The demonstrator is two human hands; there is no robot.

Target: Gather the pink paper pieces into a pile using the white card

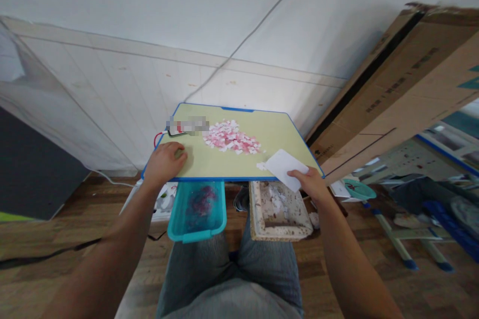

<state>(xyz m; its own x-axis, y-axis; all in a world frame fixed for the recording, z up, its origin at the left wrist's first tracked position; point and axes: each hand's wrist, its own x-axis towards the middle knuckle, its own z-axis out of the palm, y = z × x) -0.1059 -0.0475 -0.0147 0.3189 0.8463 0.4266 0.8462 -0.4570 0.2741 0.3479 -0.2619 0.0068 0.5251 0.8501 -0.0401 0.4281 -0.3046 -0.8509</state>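
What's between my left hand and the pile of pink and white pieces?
In the head view, only pale yellow tabletop shows between your left hand and the pile.

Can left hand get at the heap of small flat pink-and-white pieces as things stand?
Likely yes: only bare pale-yellow, blue-edged tabletop shows between the bare left hand and the heap, which looks close by.

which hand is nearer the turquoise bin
Left. The left hand is over the table, just past the far left corner of the turquoise bin; the right hand, holding a white card, is farther right.
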